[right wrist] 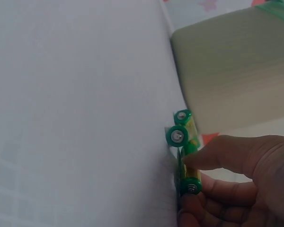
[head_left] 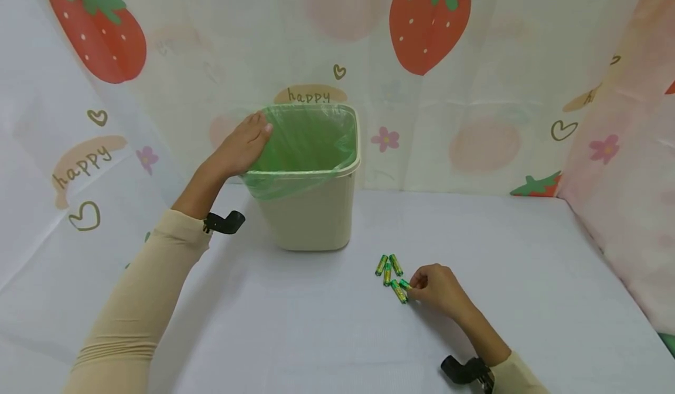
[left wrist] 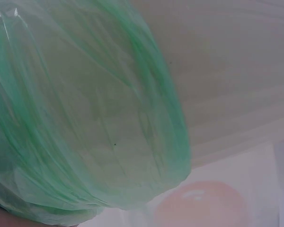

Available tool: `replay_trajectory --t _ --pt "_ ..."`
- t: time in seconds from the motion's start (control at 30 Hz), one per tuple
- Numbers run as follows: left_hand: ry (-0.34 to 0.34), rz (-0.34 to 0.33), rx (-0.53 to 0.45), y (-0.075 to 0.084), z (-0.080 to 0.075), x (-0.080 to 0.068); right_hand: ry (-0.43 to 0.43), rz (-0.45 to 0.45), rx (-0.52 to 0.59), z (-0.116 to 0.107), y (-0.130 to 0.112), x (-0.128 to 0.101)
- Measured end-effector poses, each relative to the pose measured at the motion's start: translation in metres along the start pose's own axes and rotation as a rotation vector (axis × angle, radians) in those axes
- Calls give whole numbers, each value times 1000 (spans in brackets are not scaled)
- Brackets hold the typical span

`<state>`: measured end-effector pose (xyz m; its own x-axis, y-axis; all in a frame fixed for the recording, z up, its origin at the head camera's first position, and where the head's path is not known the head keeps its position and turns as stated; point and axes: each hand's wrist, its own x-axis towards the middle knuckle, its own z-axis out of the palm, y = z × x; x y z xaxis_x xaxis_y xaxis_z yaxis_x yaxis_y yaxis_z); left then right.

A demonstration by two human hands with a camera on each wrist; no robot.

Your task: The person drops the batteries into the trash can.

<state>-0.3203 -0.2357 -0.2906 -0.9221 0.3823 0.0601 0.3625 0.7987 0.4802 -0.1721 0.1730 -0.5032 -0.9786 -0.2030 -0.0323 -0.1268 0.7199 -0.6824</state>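
Observation:
My left hand (head_left: 242, 148) rests on the left rim of a cream trash can (head_left: 316, 218), fingers lying along the edge and thumb on the inner side. A translucent green plastic bag (head_left: 306, 139) lines the can and folds down over its rim. In the left wrist view the folded bag (left wrist: 118, 118) covers most of the picture and hides the fingers. On the white table my right hand (head_left: 437, 288) pinches a small green-and-yellow battery (right wrist: 191, 175) between thumb and fingers. Beside those fingertips lie several more batteries (head_left: 387, 274), close together.
The white tabletop (head_left: 306, 318) extends around the can and batteries. Behind it hangs a backdrop (head_left: 437, 107) printed with strawberries and hearts, close to the can's back. A black wrist camera (head_left: 225, 223) sits on the left cuff and another camera (head_left: 464, 370) on the right.

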Motion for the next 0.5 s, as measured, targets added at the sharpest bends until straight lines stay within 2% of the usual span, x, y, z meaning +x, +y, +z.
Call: replay_trajectory --t 0.27,0.5 --pt "-2 -1 -1 1 0 0 -32 32 59 -4 4 0" --pt "-3 -1 0 1 0 0 -79 -2 120 -10 3 0"
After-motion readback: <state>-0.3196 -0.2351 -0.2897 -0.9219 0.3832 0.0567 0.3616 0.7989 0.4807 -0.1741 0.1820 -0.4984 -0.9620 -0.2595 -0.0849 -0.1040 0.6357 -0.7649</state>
